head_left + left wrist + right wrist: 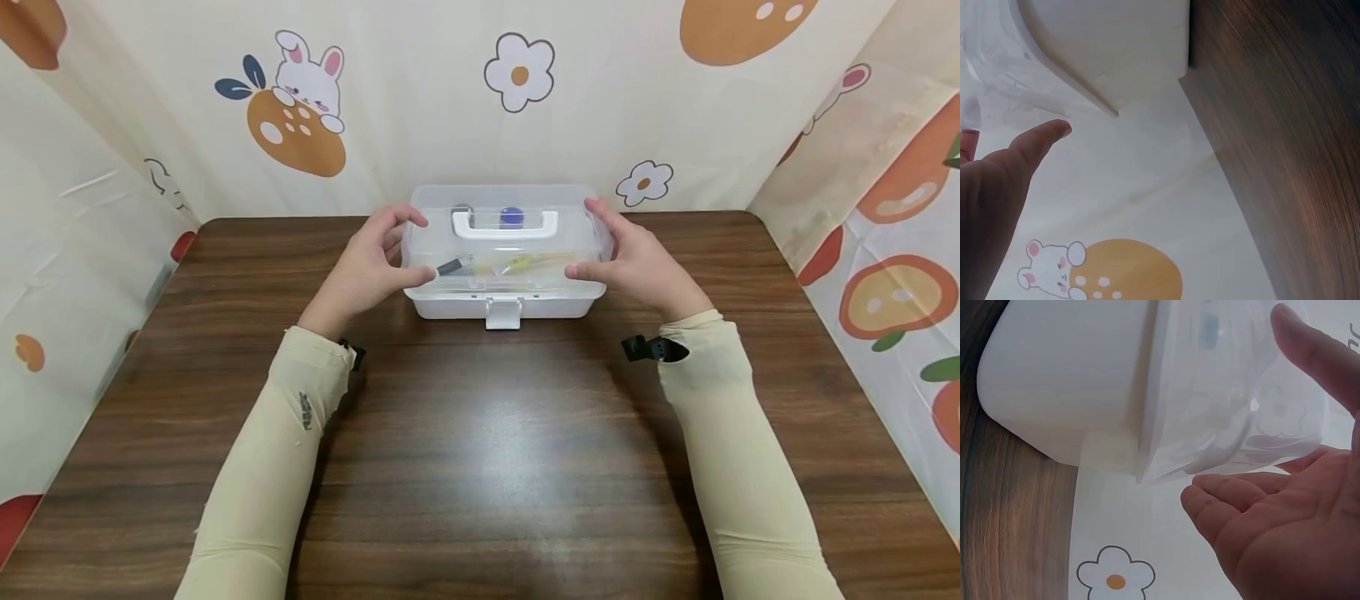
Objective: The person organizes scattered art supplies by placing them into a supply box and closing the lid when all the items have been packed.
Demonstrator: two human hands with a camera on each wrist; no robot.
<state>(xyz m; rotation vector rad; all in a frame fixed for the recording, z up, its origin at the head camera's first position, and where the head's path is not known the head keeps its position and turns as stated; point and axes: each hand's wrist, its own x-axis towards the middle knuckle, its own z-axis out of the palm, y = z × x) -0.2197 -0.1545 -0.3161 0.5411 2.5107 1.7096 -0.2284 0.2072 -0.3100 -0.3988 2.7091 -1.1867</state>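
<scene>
A storage box (pixel 504 283) with a clear lid, white base and white carry handle (pixel 506 232) stands at the back of the table. The lid is down, and a white latch (pixel 502 314) shows at the front. Through the lid appear a blue round thing (pixel 512 217), a dark-tipped item (pixel 450 267) and a yellow-green item (pixel 517 263). My left hand (pixel 367 258) is at the box's left end, fingers spread around the lid's corner. At the right end is my right hand (pixel 641 254), thumb in front and fingers behind; in the right wrist view its fingers are nearly straight beside the lid.
The brown wooden table (pixel 495 467) reaches toward me in front of the box. Directly behind it hangs a cream curtain (pixel 420 100) printed with rabbits, fruit and flowers. More printed cloth (pixel 892 242) borders the table's sides.
</scene>
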